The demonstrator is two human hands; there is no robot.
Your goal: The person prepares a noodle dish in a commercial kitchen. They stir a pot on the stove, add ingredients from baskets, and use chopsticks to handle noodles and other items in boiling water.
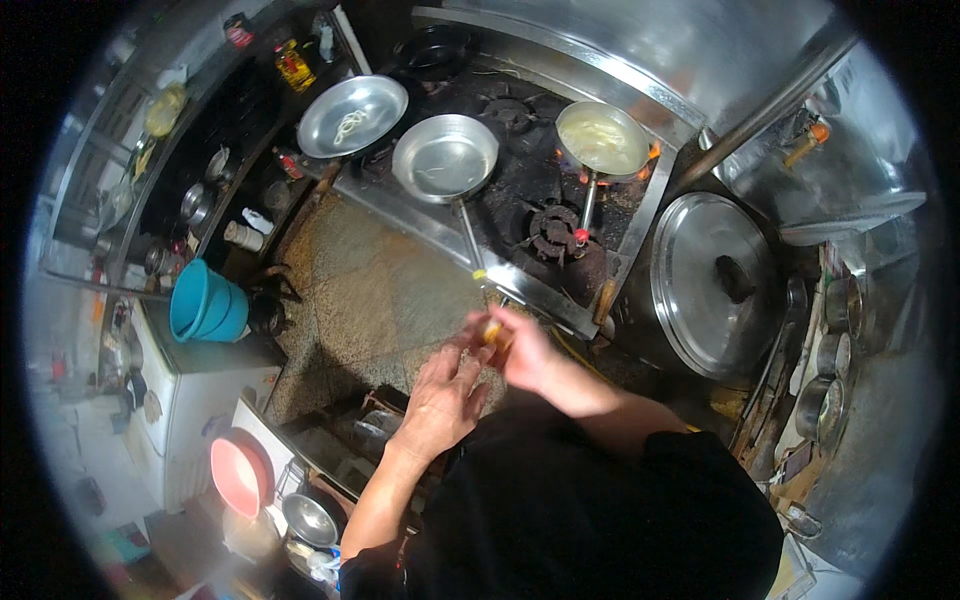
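Both hands meet in front of my body, near the stove's front edge. My right hand (525, 352) is closed around a small yellow-and-white object (491, 331), blurred and too small to name. My left hand (446, 390) is beside it, fingers loosely spread; whether its fingertips touch the object cannot be told. Beyond them a metal saucepan (445, 159) with clear liquid rests on the stove, its handle pointing towards my hands. A second saucepan (602, 139), with pale contents in liquid, sits over flames at the right. A wide metal pan (352, 118) at the left holds a few pale strands.
A large lidded metal pot (709, 281) stands right of the stove (510, 187). At the left, a blue bucket (210, 304) sits on a white appliance (161, 405). A pink bowl (238, 476) and a small metal pan (309, 519) are at the lower left.
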